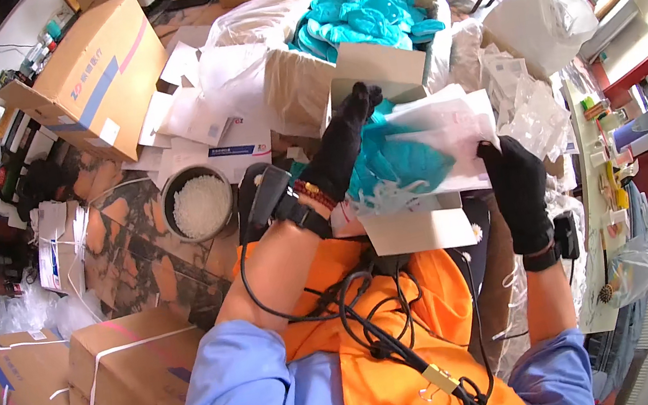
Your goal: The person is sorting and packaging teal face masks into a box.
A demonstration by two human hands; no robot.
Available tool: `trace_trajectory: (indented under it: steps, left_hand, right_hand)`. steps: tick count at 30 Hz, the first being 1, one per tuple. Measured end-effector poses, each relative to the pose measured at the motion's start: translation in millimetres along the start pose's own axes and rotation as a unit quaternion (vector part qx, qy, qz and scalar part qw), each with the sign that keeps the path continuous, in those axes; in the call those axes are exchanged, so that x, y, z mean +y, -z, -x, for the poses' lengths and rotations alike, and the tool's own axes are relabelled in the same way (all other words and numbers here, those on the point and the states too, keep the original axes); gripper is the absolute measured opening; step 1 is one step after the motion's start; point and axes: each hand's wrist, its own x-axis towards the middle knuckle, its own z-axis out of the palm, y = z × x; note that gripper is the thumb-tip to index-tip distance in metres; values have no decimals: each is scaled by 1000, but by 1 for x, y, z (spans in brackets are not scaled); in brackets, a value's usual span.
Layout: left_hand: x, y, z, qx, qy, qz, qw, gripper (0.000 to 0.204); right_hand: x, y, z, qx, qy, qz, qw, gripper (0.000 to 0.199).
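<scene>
Just in front of my body, a small white carton (420,230) stands with its flaps up. It holds folded teal fabric pieces (388,154) with pale straps or ties. My left hand (340,145), in a black glove, reaches along the carton's left side, its bent fingers closed at the far left corner by the raised flap. My right hand (516,185), also gloved in black, pinches the right edge of a thin white printed sheet (459,117), which lies over the carton's right part and hides some of the teal pieces.
Beyond stands a large plastic-lined box (298,92) heaped with teal fabric pieces (358,15). A pot of white granules (202,206) is on the floor at left. Brown cartons (105,76) stand far left and others (129,361) near left. Clear plastic bags (535,118) lie at right beside a long table (598,244).
</scene>
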Motion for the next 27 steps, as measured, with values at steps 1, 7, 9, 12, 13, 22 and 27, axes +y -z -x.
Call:
trace_trajectory:
  steps: [1, 7, 9, 12, 13, 22, 27]
  left_hand:
    - [-18, 4, 1, 24, 7, 50, 998, 54]
    - [-58, 15, -9, -26, 210, 975, -60, 56]
    - [-51, 18, -11, -13, 175, 982, -76, 64]
    - [-45, 20, -10, -10, 119, 987, 111, 67]
    - [-46, 22, -9, -21, 103, 983, 151, 66]
    - [-43, 15, -5, -85, 182, 979, 26, 41]
    - [-29, 0, -10, -195, 262, 941, -93, 40]
  right_hand:
    - [8, -1, 3, 1, 9, -63, 998, 14]
    - [17, 15, -5, 17, 23, -45, 999, 11]
    - [18, 23, -7, 45, -6, -111, 993, 12]
    - [24, 20, -5, 54, -5, -138, 989, 14]
    - [28, 18, -5, 54, 4, -133, 990, 14]
    - [110, 24, 19, 153, -116, -159, 968, 35]
    - [140, 31, 29, 226, -181, -325, 900, 53]
